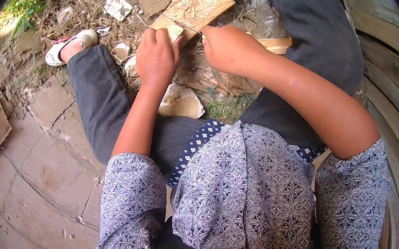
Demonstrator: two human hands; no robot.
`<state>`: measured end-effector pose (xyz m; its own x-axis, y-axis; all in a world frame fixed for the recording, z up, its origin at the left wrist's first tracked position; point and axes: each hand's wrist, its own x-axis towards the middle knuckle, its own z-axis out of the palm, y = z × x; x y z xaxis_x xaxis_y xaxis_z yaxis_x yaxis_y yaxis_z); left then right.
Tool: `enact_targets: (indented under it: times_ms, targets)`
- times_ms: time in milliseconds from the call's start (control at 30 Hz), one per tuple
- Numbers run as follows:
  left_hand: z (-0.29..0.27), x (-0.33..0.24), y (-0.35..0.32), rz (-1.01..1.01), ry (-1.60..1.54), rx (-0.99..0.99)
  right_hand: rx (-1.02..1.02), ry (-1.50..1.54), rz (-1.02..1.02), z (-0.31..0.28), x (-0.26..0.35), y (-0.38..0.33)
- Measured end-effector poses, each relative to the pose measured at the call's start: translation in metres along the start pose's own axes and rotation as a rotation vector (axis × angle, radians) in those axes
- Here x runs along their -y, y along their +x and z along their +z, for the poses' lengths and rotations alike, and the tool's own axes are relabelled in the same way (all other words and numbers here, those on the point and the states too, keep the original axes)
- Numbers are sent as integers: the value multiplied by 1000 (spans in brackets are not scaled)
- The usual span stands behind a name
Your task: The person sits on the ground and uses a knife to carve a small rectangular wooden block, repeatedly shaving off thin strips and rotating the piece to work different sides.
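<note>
1. Wooden piece (175, 31), small and pale, sits between the two hands, over the near end of a thick board (207, 1) strewn with shavings.
2. Farthest left, a white shoe (54, 54) rests on the littered ground, well apart from the hands.
3. Left hand (158, 57) is closed around the wooden piece, fingers curled on its left, thumb along its right; one end pokes out.
4. Near that end runs the thin blade of a knife (187, 26), slanting down to the right. The left thumb and fingers are close to it, so a slip, from a weak hold or a hard push against the grain, could cut them.
5. The board seems to lie on uneven ground; if it rocked, the wooden piece could shift under the blade.
6. Right hand (220, 46), farther right, is wrapped tightly about the knife's handle.
7. Most of that handle is hidden in the fist, and the left fingers cover much of the wooden piece. Whether the blade touches the wood, and which way its edge faces, I cannot tell.
</note>
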<state>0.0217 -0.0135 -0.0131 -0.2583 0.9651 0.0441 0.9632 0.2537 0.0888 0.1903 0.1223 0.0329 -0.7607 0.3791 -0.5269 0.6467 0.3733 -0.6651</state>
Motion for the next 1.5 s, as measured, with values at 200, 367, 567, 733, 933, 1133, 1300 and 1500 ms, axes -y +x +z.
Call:
enact_targets:
  times_ms: [200, 367, 567, 733, 933, 1133, 1300, 1500]
  targets:
    - [-4, -7, 1, -23, -10, 36, 35, -130, 55, 9, 7, 7]
    - [-1, 2, 5, -19, 5, -4, 53, -228, 56, 8, 14, 22]
    - [-2, -8, -2, 3, -7, 66, 162, -345, 91, 11, 26, 60]
    - [-6, -7, 8, -58, -65, 23, 70, -234, 68, 6, -25, 52]
    - [-11, -9, 3, -68, -75, 74, 5, 17, 42, -5, -18, 9]
    - [-12, -10, 1, -65, -71, 64, -31, -102, -30, 1, -7, 13]
    - [-11, -6, 4, -48, -72, 49, -18, -187, -38, 6, 3, 40]
    - [-11, -2, 7, -43, -82, -2, -92, -209, -130, 16, 2, 72]
